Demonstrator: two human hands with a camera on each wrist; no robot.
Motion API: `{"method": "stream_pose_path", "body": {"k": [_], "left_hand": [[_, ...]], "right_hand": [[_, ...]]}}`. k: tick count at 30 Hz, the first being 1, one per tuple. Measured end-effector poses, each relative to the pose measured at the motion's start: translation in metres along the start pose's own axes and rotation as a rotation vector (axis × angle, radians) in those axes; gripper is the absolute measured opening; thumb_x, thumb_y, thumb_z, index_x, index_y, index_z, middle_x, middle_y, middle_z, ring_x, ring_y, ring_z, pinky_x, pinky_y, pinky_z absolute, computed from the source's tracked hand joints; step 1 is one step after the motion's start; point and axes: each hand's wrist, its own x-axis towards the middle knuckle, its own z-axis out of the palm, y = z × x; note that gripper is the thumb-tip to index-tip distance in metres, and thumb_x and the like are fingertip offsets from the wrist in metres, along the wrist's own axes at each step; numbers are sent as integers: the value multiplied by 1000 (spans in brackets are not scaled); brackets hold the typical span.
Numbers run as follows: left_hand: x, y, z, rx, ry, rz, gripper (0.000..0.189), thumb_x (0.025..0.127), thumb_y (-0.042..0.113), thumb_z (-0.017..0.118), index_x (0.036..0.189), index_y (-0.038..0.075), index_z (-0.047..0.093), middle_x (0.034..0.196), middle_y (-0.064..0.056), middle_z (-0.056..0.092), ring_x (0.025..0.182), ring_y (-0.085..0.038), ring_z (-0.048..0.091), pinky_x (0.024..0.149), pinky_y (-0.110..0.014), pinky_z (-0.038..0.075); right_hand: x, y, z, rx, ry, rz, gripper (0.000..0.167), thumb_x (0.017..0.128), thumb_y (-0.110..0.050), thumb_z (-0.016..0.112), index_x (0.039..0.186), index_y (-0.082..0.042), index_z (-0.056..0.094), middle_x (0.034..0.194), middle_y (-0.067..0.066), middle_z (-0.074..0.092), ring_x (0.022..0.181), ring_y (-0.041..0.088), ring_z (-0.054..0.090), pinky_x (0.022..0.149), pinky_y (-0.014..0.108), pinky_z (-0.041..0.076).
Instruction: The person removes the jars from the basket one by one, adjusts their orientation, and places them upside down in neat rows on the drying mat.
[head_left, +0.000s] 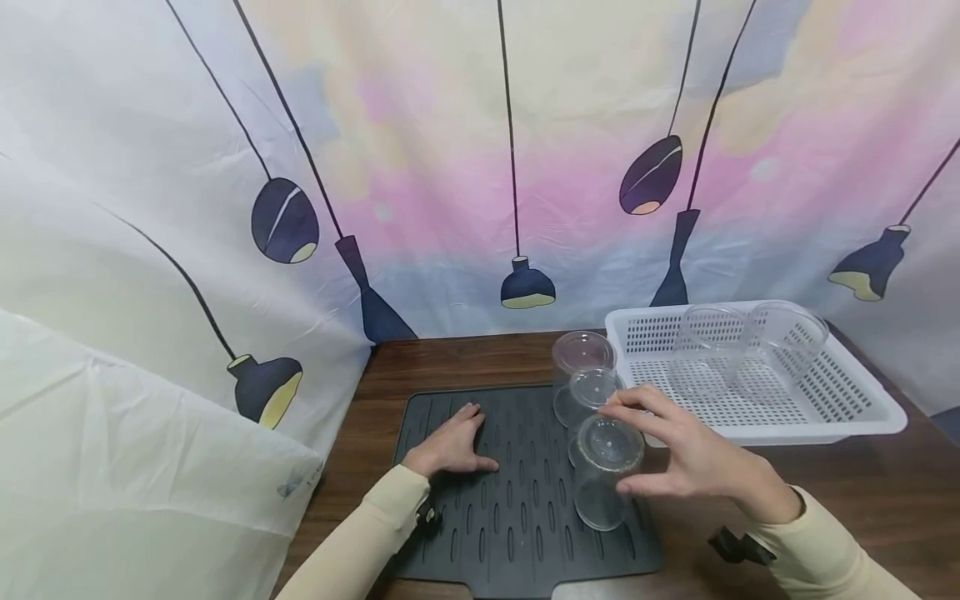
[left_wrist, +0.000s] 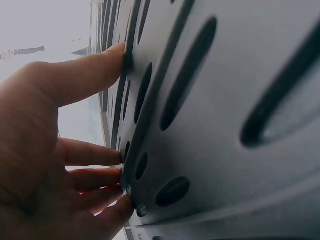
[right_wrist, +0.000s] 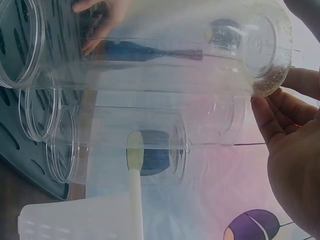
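Held between the thumb and fingers of the right hand (head_left: 693,457) is the nearest clear cylindrical cup (head_left: 595,497), upside down at the right side of a dark grey ribbed drying mat (head_left: 510,521). From my remote seat, the right wrist view shows me the fingertips at its upturned base, where droplets cling; I cannot tell how firmly they press. Just behind it, I see a middle clear cup (head_left: 590,388) and a far clear cup (head_left: 582,353), both upside down, lined up toward the back of the mat. My left hand (head_left: 450,446) rests on the mat's left part, fingers spread and thumb apart, grasping no cup. To the right I have a white perforated plastic basket (head_left: 876,408) with two large clear containers (head_left: 787,346) inside. Mat and basket sit on a dark brown wooden table (head_left: 465,358), before a pastel cloth backdrop (head_left: 442,200) printed with navy lamps.
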Motion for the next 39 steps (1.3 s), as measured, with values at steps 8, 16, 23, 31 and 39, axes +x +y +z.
{"method": "stream_pose_path", "body": {"k": [8, 16, 23, 31, 39], "left_hand": [[0, 0, -1, -9, -3, -4, 94, 78, 54, 76, 146, -2, 42, 158, -17, 29, 148, -31, 22, 114, -49, 32], [1, 0, -2, 6, -9, -8, 94, 79, 54, 75, 146, -1, 41, 158, -16, 28, 149, -30, 22, 115, -48, 32], [0, 1, -1, 2, -9, 2, 94, 78, 53, 76, 145, -2, 42, 158, -17, 29, 148, -32, 23, 114, -49, 32], [0, 1, -1, 0, -3, -3, 94, 79, 54, 75, 146, -2, 41, 158, -17, 28, 149, -31, 22, 114, -48, 32], [0, 1, -1, 2, -11, -6, 94, 79, 54, 75, 146, -2, 40, 159, -16, 28, 149, -30, 21, 115, -49, 31]], "right_hand": [[0, -1, -6, -5, -6, 61, 78, 70, -40, 87, 129, 2, 59, 127, 11, 55, 118, 16, 49, 103, 14, 34], [2, 9, -14, 8, 67, 32, 76, 75, -44, 83, 125, 7, 60, 123, 17, 58, 117, 21, 51, 106, 18, 34], [1, 14, -23, -13, 107, 99, 81, 73, -49, 83, 127, 7, 59, 124, 19, 58, 123, 19, 50, 109, 18, 32], [0, 21, -34, -40, 166, 154, 85, 70, -50, 84, 127, 7, 59, 125, 23, 57, 125, 15, 49, 110, 19, 32], [-3, 28, -45, -59, 185, 229, 87, 59, -33, 90, 130, 5, 57, 133, 16, 56, 130, 13, 46, 112, 19, 29]]}}
